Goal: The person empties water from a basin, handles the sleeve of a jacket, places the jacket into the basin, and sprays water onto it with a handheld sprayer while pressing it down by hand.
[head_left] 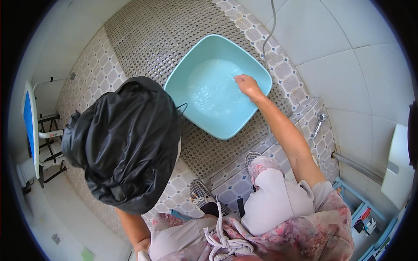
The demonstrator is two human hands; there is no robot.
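Observation:
A light turquoise basin (257,113) with water in its bottom stands on the perforated mat. Over the right part of its inside is my right hand (249,86), fingers curled closed and knuckles up. What those fingers hold, if anything, is hidden. A large crumpled black bag-like piece of fabric (126,143) fills the left of the view, a thin dark cord (183,108) sticking out towards the basin. My left forearm (133,226) runs under the fabric's lower edge, and the left hand is out of sight behind it. A pale edge shows beneath the fabric's right side.
The grey perforated mat (143,39) lies on patterned tiles. A hose (273,26) hangs by the far wall, and a shower head (321,117) is at the right. A folded blue-and-white frame (31,126) leans at the left. A blue rack (357,198) stands at lower right.

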